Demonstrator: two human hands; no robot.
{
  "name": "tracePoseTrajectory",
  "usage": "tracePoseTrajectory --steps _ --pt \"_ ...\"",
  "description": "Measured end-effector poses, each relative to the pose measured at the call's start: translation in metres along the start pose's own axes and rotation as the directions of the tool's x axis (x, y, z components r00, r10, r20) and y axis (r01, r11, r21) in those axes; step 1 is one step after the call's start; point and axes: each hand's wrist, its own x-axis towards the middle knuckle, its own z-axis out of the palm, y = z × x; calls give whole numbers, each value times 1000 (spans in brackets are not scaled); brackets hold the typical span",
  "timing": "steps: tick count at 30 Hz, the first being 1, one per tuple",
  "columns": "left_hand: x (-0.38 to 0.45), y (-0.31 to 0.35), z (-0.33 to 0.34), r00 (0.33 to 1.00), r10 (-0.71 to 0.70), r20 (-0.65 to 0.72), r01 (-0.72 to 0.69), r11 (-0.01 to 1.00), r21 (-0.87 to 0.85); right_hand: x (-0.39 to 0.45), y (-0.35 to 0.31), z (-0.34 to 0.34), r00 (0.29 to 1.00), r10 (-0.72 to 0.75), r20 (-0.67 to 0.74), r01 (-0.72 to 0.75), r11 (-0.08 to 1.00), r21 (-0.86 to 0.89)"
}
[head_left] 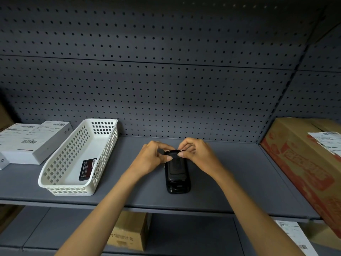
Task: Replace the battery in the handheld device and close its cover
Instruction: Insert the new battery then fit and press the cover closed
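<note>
A black handheld device [177, 177] lies back-up on the grey shelf [230, 182], its long axis pointing away from me. My left hand [153, 157] and my right hand [197, 154] both curl over its far end, thumbs pressing on the back cover there. A black battery [87, 169] with a red-and-white label lies in the white perforated basket [60, 183] to the left. The device's far end is hidden under my fingers.
White labelled boxes [31, 143] sit at the left of the shelf. A large cardboard carton [304, 159] stands at the right. A grey pegboard wall [166, 80] closes the back. Below the shelf there is a small brown box [129, 231].
</note>
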Motion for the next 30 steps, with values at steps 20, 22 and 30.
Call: tracePoseTrajectory --steps 20,22,30 --pt "-8 -2 3 1000 22 -15 -21 998 52 -8 5 7 998 -61 -23 61 998 15" --pt "-8 -1 4 999 33 -19 -32 998 62 -9 6 6 998 -58 -27 58 998 17" --pt "-8 0 8 998 64 -9 -63 994 86 -10 10 6 998 -57 -16 57 998 12"
